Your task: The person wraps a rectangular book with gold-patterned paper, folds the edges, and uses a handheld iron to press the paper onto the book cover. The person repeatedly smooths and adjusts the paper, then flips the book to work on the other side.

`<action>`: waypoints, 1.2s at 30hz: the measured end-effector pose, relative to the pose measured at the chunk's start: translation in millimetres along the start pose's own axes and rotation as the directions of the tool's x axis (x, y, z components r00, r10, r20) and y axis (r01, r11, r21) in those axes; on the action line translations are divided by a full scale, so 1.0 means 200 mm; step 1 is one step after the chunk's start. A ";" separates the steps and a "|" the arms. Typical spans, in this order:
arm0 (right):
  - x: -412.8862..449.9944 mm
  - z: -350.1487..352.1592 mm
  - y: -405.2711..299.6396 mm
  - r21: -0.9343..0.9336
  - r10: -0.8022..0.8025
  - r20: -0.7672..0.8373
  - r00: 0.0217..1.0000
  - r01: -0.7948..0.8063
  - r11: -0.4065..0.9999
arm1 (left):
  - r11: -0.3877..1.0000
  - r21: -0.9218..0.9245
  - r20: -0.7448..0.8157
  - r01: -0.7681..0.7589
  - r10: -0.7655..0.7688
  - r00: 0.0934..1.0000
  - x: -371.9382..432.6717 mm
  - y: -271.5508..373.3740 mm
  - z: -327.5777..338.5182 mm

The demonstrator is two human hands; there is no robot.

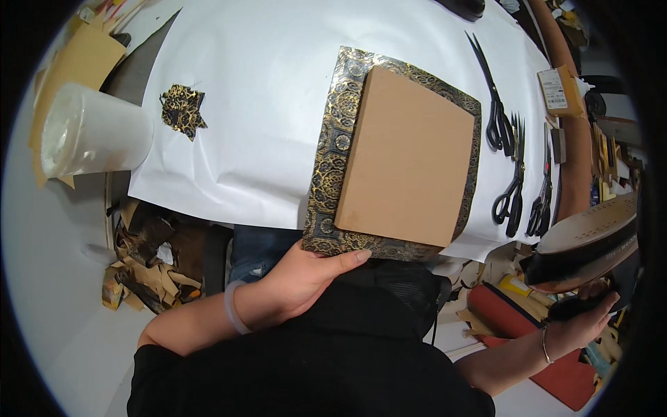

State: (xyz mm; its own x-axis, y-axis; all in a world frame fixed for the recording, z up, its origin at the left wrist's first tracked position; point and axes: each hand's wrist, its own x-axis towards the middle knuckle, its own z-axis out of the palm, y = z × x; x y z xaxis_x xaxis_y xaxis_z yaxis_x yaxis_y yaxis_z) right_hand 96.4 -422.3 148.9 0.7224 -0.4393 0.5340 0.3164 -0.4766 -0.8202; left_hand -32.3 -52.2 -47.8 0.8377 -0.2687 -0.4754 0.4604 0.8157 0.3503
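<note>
A thick tan board or flat box [409,164] lies on a sheet of black fabric with a gold brocade pattern [330,180]. The fabric shows as a border around the board. At the near edge, my left hand [307,276] grips the fabric sheet, thumb on top and fingers hidden beneath. Out to the right, my right hand [586,323] is closed around the handle of a clothes iron [586,250]. The iron is tilted, its pale perforated soleplate partly turned to view, away from the fabric.
White paper [250,68] covers the table. Scissors [492,99], a second pair [510,193] and a third [542,203] lie to the right. A translucent plastic tub [99,133] and brocade scraps [183,111] are at left. Offcuts [156,276] fill the space below.
</note>
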 end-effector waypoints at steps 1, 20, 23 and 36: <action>0.00 -0.01 0.01 0.009 -0.008 0.019 1.000 0.008 1.000 | 1.000 -0.001 -0.004 -0.014 0.014 1.000 -0.01 -0.01 0.00; 0.47 0.99 -0.14 0.258 -0.254 0.360 0.898 0.166 0.952 | 0.894 0.141 -0.337 -0.425 0.447 0.828 -0.19 0.19 0.15; 0.61 1.33 -0.20 0.232 -0.376 0.387 0.842 0.306 0.923 | 0.772 0.422 -0.328 -0.474 0.618 0.715 -0.20 0.29 0.18; 0.74 2.48 -0.15 0.068 -0.499 0.647 0.576 0.608 0.791 | -0.870 0.419 0.874 -0.261 0.308 0.377 -0.26 0.81 0.16</action>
State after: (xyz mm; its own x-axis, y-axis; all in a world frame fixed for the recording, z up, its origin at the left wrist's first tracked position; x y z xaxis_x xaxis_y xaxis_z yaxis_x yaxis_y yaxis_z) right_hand 499.0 -94.3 151.3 0.6564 0.4774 0.5841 0.7314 -0.5924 -0.3379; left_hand 9.1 77.6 59.6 0.7139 -0.2980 0.6336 -0.4963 -0.8537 0.1577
